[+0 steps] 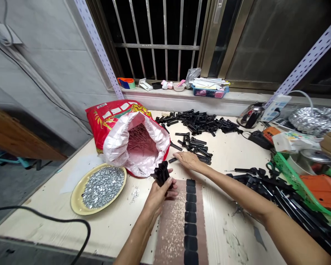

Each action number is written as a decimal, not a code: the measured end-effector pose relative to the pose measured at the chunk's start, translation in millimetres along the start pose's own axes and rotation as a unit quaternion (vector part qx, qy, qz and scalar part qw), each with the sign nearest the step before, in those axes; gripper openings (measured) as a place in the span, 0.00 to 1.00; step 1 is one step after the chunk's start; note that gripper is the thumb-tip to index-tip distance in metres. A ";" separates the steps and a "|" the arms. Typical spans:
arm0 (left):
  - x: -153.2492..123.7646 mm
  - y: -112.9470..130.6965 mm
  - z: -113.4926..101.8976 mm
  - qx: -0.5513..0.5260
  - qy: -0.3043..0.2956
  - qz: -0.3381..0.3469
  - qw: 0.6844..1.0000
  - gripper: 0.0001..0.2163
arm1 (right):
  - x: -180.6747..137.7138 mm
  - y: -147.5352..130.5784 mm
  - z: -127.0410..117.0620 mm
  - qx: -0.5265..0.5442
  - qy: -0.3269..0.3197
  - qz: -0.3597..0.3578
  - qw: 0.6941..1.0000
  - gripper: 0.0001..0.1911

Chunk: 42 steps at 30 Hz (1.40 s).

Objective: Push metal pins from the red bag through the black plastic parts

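My left hand (160,192) grips a bunch of several black plastic pieces (161,172), held upright near the table's middle. My right hand (188,159) lies flat on the table with fingers apart, its fingertips touching loose black pieces (193,144) scattered just beyond it. A bigger heap of the same black pieces (199,121) lies farther back. In front of my hands sits a brown board (173,224) with a row of black pads (191,218) along it.
A red and white sack (118,127) full of thin rods lies open at left. A yellow plate (76,206) holds small silver bits. More black parts (276,191), a green basket (295,180) and a kettle (251,115) stand at right. A black cable (79,224) crosses the near left edge.
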<state>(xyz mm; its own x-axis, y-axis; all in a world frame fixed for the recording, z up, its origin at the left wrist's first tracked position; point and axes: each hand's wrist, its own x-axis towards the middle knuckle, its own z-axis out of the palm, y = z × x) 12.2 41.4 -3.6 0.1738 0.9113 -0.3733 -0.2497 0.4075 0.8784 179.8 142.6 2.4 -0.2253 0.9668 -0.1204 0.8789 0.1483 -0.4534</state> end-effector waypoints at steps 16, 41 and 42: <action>2.2 -5.9 7.5 -0.164 -0.016 0.008 0.986 0.21 | -83.2 -35.0 20.3 0.210 0.102 -0.188 0.954 0.12; 0.4 -4.9 -25.1 -0.197 0.103 0.001 0.975 0.20 | -12.5 -9.9 20.4 0.121 0.237 -0.071 0.961 0.21; 1.2 -5.7 -22.5 -0.197 0.101 0.016 0.975 0.20 | -29.4 -18.6 21.7 0.160 0.213 -0.100 0.959 0.19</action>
<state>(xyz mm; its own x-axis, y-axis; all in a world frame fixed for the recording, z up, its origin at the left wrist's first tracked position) -7.6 41.5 -15.8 -0.0210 0.9008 -0.4336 -0.6048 0.3339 0.7230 161.0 106.9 -4.7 -0.1249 0.9329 0.3376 0.6469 0.3346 -0.6852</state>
